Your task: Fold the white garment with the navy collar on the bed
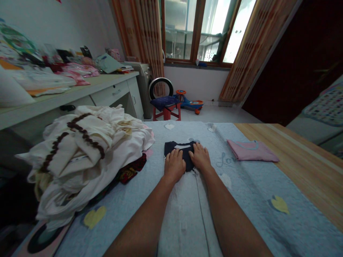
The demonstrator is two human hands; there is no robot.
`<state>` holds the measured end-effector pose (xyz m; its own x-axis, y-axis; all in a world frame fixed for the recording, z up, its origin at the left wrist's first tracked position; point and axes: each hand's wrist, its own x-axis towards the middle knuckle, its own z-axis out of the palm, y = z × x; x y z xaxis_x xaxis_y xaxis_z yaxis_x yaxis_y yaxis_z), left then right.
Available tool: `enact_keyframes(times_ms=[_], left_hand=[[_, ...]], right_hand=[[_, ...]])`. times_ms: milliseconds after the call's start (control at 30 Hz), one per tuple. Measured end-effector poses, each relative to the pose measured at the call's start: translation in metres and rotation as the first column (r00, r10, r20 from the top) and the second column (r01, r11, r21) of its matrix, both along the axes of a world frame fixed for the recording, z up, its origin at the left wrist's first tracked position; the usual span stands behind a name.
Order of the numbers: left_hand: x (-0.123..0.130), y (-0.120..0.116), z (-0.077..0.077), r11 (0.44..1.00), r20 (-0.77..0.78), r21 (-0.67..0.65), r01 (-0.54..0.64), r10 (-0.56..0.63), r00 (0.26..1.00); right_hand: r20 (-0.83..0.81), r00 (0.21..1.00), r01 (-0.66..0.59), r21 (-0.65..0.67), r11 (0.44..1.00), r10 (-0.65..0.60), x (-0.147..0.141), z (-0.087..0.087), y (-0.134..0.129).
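**Q. What does the figure show at centre?**
A. The left hand (174, 166) and right hand (199, 156) rest palm-down on a small folded navy garment (170, 148) with a white band along its far edge. The garment lies on a pale blue quilted mat (297, 228).

**Q. What is the state of the fingers?**
A. The fingers (199, 150) of each hand lie flat and close together, pressing on the cloth without pinching or clamping it. The two hands are nearly touching.

**Q. What could go wrong here, and from what cause?**
A. The hands only press, so a sideways drag could skew the folds. Disturbing the heaped cream garments with brown trim (80, 150) could slump them toward the navy garment, along with the red patterned cloth (131, 171) at their edge. A wide sweep of the right arm could disarrange the folded pink garment (252, 150).

**Q. Where does the navy garment lie relative to the fingers?**
A. Directly beneath them, with its far edge just beyond the fingertips and its near end narrowing between the palms.
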<state>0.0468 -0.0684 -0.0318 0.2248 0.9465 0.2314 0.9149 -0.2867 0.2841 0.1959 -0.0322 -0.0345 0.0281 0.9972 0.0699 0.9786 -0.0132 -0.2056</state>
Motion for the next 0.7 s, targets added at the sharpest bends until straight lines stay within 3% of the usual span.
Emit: enact_keyframes(times_ms=[367, 500, 633, 700], left_hand=[[-0.001, 0.000, 0.000, 1.000, 0.050, -0.002, 0.004, -0.004, 0.999], [-0.001, 0.000, -0.001, 1.000, 0.047, 0.011, 0.003, -0.004, 0.999], [-0.001, 0.000, 0.000, 1.000, 0.055, 0.015, 0.010, -0.011, 0.998], [-0.002, 0.001, 0.002, 1.000, 0.073, 0.007, 0.014, -0.014, 0.997]], right_hand=[[0.024, 0.998, 0.060, 0.048, 0.997, -0.061, -0.004, -0.002, -0.002], [-0.010, 0.997, 0.075, 0.129, 0.989, -0.074, -0.001, -0.003, -0.003], [-0.101, 0.994, -0.003, 0.269, 0.963, 0.031, 0.006, 0.004, -0.005], [-0.125, 0.985, -0.084, 0.280, 0.956, 0.123, 0.007, 0.008, -0.005]])
